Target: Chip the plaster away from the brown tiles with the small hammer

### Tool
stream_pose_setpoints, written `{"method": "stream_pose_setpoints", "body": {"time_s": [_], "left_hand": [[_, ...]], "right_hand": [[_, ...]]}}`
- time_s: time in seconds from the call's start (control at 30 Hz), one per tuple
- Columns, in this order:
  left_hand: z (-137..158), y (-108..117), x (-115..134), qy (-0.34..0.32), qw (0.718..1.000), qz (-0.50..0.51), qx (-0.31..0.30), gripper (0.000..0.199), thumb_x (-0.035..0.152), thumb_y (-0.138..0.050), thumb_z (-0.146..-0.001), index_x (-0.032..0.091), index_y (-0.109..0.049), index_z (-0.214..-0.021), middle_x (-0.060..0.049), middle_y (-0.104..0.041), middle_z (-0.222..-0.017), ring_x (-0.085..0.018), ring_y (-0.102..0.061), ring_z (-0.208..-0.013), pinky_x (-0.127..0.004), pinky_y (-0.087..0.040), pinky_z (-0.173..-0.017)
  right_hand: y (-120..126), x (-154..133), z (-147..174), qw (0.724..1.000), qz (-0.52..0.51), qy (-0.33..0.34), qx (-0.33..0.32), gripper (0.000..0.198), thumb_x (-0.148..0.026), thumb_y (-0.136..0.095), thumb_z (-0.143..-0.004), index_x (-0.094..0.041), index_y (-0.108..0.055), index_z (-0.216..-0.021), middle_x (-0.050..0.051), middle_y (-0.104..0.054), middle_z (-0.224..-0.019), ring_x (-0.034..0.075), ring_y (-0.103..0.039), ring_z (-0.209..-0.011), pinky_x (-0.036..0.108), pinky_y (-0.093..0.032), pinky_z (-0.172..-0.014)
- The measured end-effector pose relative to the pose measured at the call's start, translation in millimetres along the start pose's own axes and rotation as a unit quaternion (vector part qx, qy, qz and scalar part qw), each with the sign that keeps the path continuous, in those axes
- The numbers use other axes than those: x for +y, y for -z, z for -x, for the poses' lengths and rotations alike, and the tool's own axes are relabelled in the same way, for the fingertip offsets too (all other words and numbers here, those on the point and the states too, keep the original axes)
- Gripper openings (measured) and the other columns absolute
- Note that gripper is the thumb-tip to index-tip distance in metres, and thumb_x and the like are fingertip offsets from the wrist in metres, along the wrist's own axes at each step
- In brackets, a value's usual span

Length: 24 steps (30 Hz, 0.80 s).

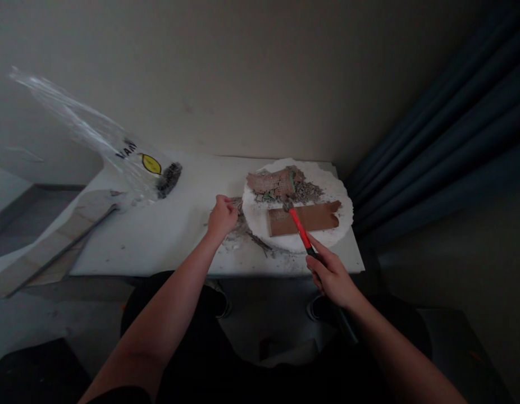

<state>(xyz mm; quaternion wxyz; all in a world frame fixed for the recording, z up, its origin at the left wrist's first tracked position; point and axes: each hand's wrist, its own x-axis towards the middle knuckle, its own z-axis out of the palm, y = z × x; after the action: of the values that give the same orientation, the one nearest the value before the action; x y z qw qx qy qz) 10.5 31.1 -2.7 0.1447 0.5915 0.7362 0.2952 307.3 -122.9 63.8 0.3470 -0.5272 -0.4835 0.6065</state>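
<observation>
My right hand (329, 272) is wrapped round the black grip of a hammer (301, 229) with a red shaft. The hammer's grey head lies over the white, ragged-edged round sheet (258, 224), between crumbled fragments and a flat brown board piece (304, 219). A cracked brown slab (270, 182) lies on the far part of the sheet, with grey-brown crumbs (310, 192) around it. My left hand (223, 215) is closed at the left edge of the sheet, beside greyish scraps. Whether its fingers hold anything cannot be made out.
A clear plastic bag (95, 132) with a yellow lemon print stands at the left of the white table (192, 174). A long board (53, 244) overhangs the table's left end. Dark strips (259, 242) lie near the front edge. A dark curtain (445, 118) hangs at the right.
</observation>
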Motion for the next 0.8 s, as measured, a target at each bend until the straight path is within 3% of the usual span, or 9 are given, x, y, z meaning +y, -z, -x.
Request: {"method": "stream_pose_setpoints", "body": {"time_s": [0.17, 0.27, 0.43, 0.6, 0.8], "left_hand": [[10.8, 7.9, -16.4, 0.009, 0.979, -0.14, -0.146, 0.009, 0.027, -0.058, -0.075, 0.022, -0.058, -0.082, -0.007, -0.065, -0.08, -0.024, -0.062, -0.077, -0.032, -0.043, -0.068], [23.4, -3.1, -20.3, -0.076, 0.961, -0.149, -0.221, 0.008, 0.026, -0.059, -0.073, 0.022, -0.058, -0.067, -0.006, -0.064, -0.074, -0.022, -0.061, -0.073, -0.031, -0.043, -0.067], [51.6, -33.7, -15.3, -0.244, 0.919, -0.085, -0.297, 0.005, 0.018, -0.064, -0.067, 0.022, -0.065, -0.071, -0.005, -0.067, -0.077, -0.019, -0.061, -0.071, -0.03, -0.045, -0.067], [67.9, -50.8, -6.7, -0.308, 0.897, -0.051, -0.314, 0.006, 0.019, -0.061, -0.071, 0.023, -0.066, -0.071, -0.005, -0.067, -0.073, -0.019, -0.062, -0.075, -0.031, -0.048, -0.072], [70.5, -60.0, -4.2, -0.348, 0.865, -0.122, -0.339, 0.022, 0.017, -0.048, -0.082, 0.022, -0.069, -0.077, -0.008, -0.071, -0.084, -0.021, -0.064, -0.085, -0.034, -0.047, -0.079]], "right_hand": [[3.1, 4.4, -3.0, 1.0, 0.016, -0.011, 0.013, 0.068, -0.037, -0.054, -0.092, -0.023, -0.031, -0.154, -0.007, -0.043, -0.062, 0.006, -0.036, -0.038, 0.017, -0.03, -0.031], [12.0, 0.6, -5.2, 0.999, 0.006, 0.005, 0.043, 0.072, -0.039, -0.055, -0.09, -0.026, -0.027, -0.155, -0.007, -0.047, -0.066, 0.005, -0.036, -0.036, 0.018, -0.029, -0.029], [28.7, -1.1, -13.3, 0.994, 0.012, 0.026, 0.102, 0.076, -0.041, -0.058, -0.085, -0.026, -0.029, -0.154, -0.008, -0.047, -0.065, 0.006, -0.037, -0.035, 0.018, -0.03, -0.028], [35.9, 7.5, -20.8, 0.993, 0.019, 0.008, 0.118, 0.078, -0.042, -0.059, -0.083, -0.023, -0.032, -0.153, -0.009, -0.047, -0.061, 0.006, -0.037, -0.034, 0.018, -0.031, -0.027], [36.3, 11.3, -23.1, 0.994, 0.023, 0.004, 0.107, 0.079, -0.042, -0.06, -0.083, -0.023, -0.031, -0.154, -0.009, -0.047, -0.062, 0.006, -0.036, -0.033, 0.018, -0.03, -0.027]]}}
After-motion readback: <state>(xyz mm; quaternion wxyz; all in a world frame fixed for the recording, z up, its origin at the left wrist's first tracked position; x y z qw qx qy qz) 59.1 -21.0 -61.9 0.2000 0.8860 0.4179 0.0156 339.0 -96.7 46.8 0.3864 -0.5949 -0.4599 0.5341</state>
